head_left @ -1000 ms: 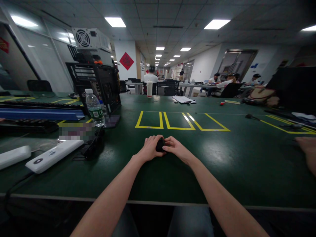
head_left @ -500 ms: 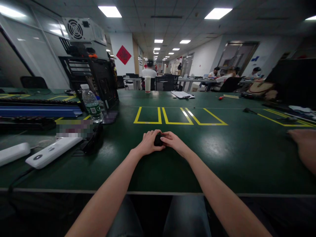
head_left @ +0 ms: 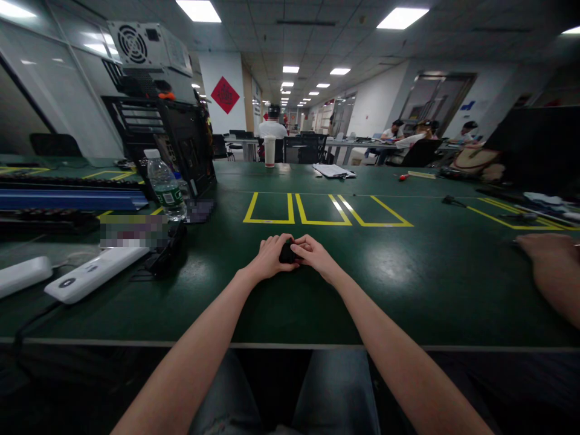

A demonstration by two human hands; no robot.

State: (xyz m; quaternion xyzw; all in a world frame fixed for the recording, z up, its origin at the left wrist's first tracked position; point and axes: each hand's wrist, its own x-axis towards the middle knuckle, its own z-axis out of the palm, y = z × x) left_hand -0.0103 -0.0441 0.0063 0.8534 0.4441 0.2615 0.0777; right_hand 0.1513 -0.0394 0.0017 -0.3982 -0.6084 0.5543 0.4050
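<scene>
Between my two hands is a small black object (head_left: 287, 252), dark and partly covered by fingers, so its kind does not show. My left hand (head_left: 268, 257) curves around its left side, thumb at the near side and fingers over the far side. From the right, my right hand (head_left: 314, 256) pinches at it, with the thumb and fingertips against it. Both hands are low over the green tabletop (head_left: 290, 314), just on the near side of the yellow tape outlines (head_left: 302, 222).
To the left are a white power strip (head_left: 97, 272), a water bottle (head_left: 166, 187) and an open computer case (head_left: 181, 139). A white cup (head_left: 269, 151) and a clipboard (head_left: 334, 171) stand farther back. Another person's hand (head_left: 550, 254) rests at the right.
The view has shifted slightly. Both hands still hold the black object in nearly the same place, with the right fingers moved a little across it.
</scene>
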